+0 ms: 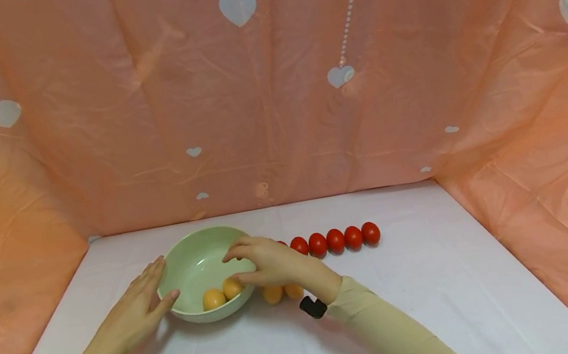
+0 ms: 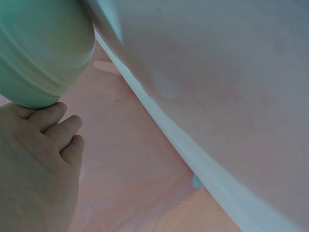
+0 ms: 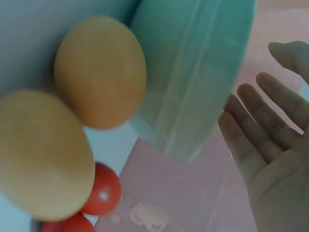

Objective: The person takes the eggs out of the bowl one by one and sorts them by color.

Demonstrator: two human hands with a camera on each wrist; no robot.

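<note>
A pale green bowl [image 1: 187, 274] stands on the white table, with two smooth yellow-orange egg-shaped things [image 1: 214, 299] inside, near its front wall. My left hand [image 1: 134, 308] touches the bowl's left side, its fingers stretched out and thumb over the rim. In the left wrist view, fingertips meet the bowl's outer wall [image 2: 53, 58]. Over the bowl's right rim reaches my right hand [image 1: 269, 259], fingers spread and bent a little, holding nothing. Just right of the bowl lie two more yellow-orange egg-shaped things [image 1: 273, 294], seen close up in the right wrist view [image 3: 100, 72].
Several red tomatoes [image 1: 336, 241] form a row to the right of the bowl, partly behind my right hand. Orange cloth with pale hearts [image 1: 298, 124] walls in the white table [image 1: 424, 304] at the back and sides.
</note>
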